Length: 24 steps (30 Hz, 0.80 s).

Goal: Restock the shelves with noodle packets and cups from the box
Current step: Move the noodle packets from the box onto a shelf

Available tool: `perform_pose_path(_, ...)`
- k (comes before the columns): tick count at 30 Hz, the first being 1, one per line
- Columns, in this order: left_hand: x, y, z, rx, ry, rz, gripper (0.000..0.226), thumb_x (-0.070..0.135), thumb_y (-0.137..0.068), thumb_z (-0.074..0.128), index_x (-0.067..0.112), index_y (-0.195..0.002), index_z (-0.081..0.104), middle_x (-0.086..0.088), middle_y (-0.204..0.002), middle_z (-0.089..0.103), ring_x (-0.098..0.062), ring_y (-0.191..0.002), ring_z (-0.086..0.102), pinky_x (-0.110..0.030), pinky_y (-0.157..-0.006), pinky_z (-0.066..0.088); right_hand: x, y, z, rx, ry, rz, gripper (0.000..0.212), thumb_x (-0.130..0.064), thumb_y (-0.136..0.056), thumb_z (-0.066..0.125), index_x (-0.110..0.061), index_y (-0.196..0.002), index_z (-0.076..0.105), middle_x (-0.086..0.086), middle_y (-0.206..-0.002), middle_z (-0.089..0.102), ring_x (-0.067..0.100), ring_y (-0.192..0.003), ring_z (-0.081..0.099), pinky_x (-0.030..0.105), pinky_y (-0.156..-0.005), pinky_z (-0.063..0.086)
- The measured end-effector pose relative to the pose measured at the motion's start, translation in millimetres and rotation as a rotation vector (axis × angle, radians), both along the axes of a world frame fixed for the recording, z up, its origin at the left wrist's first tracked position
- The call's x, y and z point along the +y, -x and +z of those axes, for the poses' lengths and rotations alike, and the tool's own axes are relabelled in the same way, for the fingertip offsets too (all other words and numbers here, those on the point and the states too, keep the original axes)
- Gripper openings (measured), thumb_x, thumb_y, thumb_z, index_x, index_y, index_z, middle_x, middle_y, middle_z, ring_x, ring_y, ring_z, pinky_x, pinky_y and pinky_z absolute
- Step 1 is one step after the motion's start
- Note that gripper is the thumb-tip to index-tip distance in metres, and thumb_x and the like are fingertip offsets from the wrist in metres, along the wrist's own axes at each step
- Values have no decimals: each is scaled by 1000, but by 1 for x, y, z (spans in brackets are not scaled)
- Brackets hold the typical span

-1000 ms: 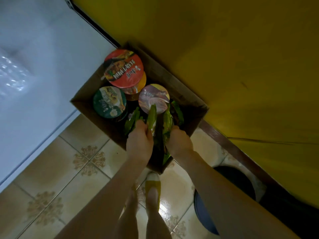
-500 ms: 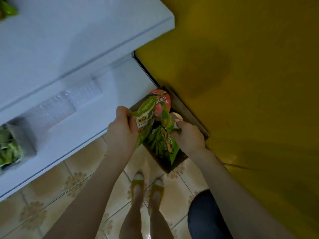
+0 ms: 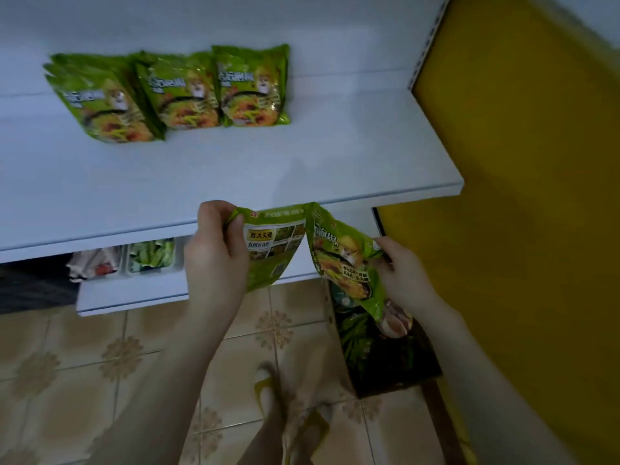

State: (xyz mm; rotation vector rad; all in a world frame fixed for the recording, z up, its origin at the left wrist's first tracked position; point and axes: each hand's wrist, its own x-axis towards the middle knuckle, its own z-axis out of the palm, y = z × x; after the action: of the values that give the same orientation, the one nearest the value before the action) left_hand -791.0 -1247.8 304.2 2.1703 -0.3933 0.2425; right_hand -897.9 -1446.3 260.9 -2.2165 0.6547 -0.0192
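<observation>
Your left hand (image 3: 216, 260) pinches one packet (image 3: 273, 250), your right hand (image 3: 404, 275) another (image 3: 342, 260), both mid-frame below the shelf (image 3: 302, 169) edge. Corner grips look loose; either could slip toward the box (image 3: 385, 357).

A left hand (image 3: 214, 250) and right hand (image 3: 404, 278) each grip a green noodle packet (image 3: 273, 250) (image 3: 342, 260) just before a white shelf (image 3: 235, 169) holding three matching packets (image 3: 174, 92). A cardboard box (image 3: 385, 357), seemingly holding more, sits on tiled floor (image 3: 100, 364).
</observation>
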Motion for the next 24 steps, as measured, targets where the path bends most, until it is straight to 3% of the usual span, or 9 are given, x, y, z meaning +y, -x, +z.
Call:
perform_pose_path(9, 91, -68, 36, -14, 56, 292, 18, 10, -95, 47, -4, -106, 50, -2, -83, 52, -20, -71, 46, -23, -57, 26, 42, -123, 37, -88, 80, 153, 23, -1, -93, 43, -3, -111, 58, 17, -105, 62, 20, -86, 49, 23, -58, 28)
perform_pose_path(19, 141, -116, 41, 21, 73, 478, 19, 11, -96, 46, -2, -109, 50, -2, -87, 53, -19, -76, 47, -23, -58, 28, 68, -230, 37, -150, 101, 226, 23, -1, -92, 44, 0, -111, 57, 23, -103, 61, 31, -93, 55, 26, -60, 25)
perform_pose_path(24, 140, -130, 38, 61, 73, 562, 19, 13, -96, 44, 0, -109, 50, 0, -88, 53, -17, -75, 48, -24, -59, 33, 67, -284, 27, -189, 63, 225, 30, -1, -93, 43, -2, -121, 54, 20, -116, 59, 32, -106, 54, 27, -75, 36)
